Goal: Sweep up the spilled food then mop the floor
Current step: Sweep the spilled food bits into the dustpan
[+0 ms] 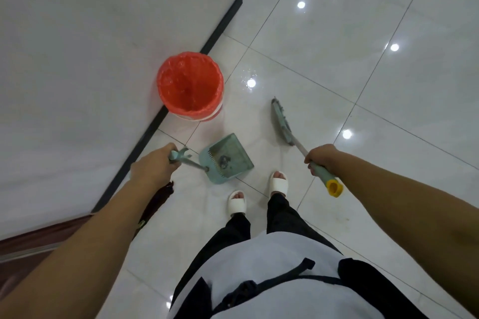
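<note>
Against the white wall (77,59) on the left runs a dark skirting strip (145,142), and the glossy white tiled floor (337,59) spreads to the right, with ceiling lights reflected in it. A small wet patch (247,77) glistens on a tile just right of the bin. A dark maroon folded thing (162,197) leans near the skirting under the left forearm; what it is cannot be told. Two feet in white slippers (278,184) stand just behind the dustpan.

Touching the skirting stands a round bin lined with a red plastic bag (190,85); what lies at its bottom cannot be made out. The teal plastic long-handled dustpan (228,159) sits between the bin and the feet, mouth turned toward the bin, with a dark clump of debris (225,160) inside near its toothed edge.

The left hand (153,167) has its fingers curled tight round the top of the dustpan's handle. The right hand (322,158) is wrapped round the teal broom's (281,122) handle, just below the yellow end cap (334,188). The broom head is low over the tiles, right of the bin and apart from the dustpan.
</note>
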Demonstrator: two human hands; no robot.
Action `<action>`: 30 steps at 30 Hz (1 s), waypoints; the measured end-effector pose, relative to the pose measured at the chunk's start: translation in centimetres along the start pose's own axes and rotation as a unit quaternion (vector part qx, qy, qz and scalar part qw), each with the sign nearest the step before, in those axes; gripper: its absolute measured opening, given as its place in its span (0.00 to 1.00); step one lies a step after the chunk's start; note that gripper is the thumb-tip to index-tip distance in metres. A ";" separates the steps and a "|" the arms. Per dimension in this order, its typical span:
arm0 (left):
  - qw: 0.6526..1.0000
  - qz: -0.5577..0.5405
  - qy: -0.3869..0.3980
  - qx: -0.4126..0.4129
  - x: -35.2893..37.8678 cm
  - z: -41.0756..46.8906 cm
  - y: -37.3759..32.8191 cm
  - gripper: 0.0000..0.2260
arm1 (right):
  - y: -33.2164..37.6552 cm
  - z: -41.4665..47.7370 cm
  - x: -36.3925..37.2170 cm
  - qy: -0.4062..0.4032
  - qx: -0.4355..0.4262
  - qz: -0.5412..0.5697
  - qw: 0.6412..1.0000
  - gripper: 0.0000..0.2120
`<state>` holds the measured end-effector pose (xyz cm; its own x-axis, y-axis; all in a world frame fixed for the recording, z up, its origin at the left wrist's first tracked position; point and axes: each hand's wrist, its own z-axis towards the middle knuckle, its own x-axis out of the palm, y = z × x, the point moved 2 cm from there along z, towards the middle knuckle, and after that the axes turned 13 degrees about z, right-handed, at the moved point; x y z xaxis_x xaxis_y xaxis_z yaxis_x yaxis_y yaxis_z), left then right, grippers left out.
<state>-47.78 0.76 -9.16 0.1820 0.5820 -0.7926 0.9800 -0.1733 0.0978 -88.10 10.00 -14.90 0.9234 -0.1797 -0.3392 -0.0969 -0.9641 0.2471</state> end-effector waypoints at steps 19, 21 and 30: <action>0.998 0.004 -0.066 -0.025 0.1 -2.4 0.4 0.06 | -3.8 -6.5 0.4 0.115 -0.062 -0.043 0.990 0.08; 0.997 -0.004 -0.077 -0.015 -0.5 -2.2 -0.4 0.07 | -4.3 -6.6 -1.6 0.079 -0.088 -0.060 0.991 0.05; 0.990 -0.098 -0.092 0.029 -5.4 1.0 -8.5 0.07 | -7.7 -3.5 -9.5 -0.044 -0.034 0.193 0.980 0.05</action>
<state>-57.20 -1.67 -6.27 -0.0342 0.4551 -0.8898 0.9878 -0.1201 -0.0994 -94.85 19.83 -10.44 0.7874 -0.5470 -0.2841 -0.4051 -0.8067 0.4304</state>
